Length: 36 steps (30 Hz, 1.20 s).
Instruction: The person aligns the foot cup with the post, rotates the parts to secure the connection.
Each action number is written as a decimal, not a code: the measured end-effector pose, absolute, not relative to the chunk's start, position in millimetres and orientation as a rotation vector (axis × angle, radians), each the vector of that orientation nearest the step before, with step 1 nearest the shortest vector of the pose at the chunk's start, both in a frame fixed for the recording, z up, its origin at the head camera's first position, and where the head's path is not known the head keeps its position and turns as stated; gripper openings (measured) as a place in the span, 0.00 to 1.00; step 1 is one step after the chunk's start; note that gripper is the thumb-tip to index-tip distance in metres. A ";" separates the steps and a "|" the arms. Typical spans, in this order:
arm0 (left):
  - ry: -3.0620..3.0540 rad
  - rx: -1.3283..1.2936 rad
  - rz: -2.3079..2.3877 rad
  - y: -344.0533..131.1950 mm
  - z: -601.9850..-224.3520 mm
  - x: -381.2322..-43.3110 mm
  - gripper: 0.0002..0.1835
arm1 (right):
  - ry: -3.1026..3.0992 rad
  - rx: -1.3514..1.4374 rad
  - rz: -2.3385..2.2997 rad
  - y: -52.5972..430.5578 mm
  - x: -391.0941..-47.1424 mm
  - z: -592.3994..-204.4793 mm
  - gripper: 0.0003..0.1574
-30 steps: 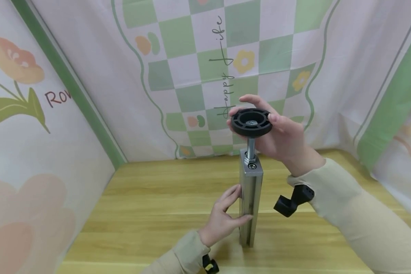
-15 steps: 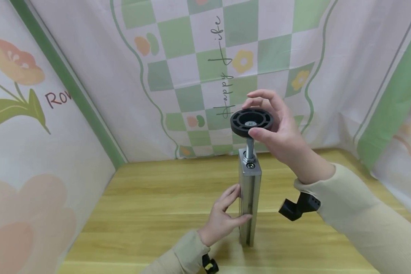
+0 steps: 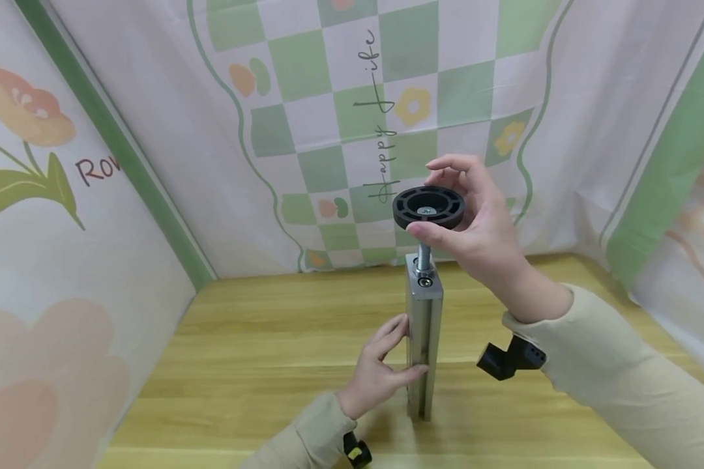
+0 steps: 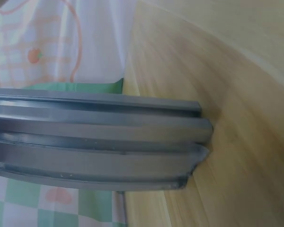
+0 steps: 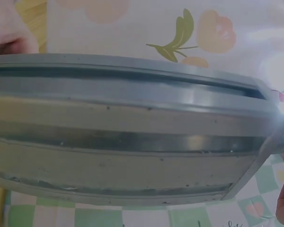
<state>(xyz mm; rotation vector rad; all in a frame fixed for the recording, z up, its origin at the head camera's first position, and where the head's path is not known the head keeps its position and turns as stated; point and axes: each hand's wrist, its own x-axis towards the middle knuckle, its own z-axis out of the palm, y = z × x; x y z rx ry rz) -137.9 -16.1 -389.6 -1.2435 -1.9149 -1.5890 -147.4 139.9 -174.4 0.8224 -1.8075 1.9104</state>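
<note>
An aluminium profile (image 3: 424, 339) stands upright on the wooden table, its slotted sides filling much of both wrist views. From its top plate rises a threaded bolt (image 3: 424, 255) that carries a round black leveling foot (image 3: 403, 216), flat side up with a screw head in the middle. My right hand (image 3: 484, 228) holds the foot's rim, thumb at the near edge and fingers round the far right side. Lower down, my left hand (image 3: 375, 374) grips the profile between thumb and fingers. Its fingertips are partly hidden behind the profile.
A wooden table (image 3: 258, 365) lies beneath the profile. Printed fabric (image 3: 364, 137) with green and white checks hangs behind it, with more fabric on both sides. Each wrist wears a small black camera mount (image 3: 512, 358).
My right thumb has moved from the foot's right edge round to its near edge, and the fingers have shifted to the far right side. The left hand keeps its hold.
</note>
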 end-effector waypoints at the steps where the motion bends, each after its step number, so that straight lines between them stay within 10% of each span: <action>1: -1.902 -1.247 -1.569 -16.3 -388.9 -138.3 0.52 | -1.810 0.826 1.911 140.3 -147.2 -174.2 0.32; 17: -2.088 -1.107 -1.301 -64.2 -361.3 -160.4 0.31 | -2.049 0.786 1.260 168.1 -143.0 -182.4 0.33; 36: -2.753 -1.231 -0.816 -104.2 -369.9 -200.8 0.28 | -2.703 0.378 1.176 224.4 -172.8 -299.9 0.31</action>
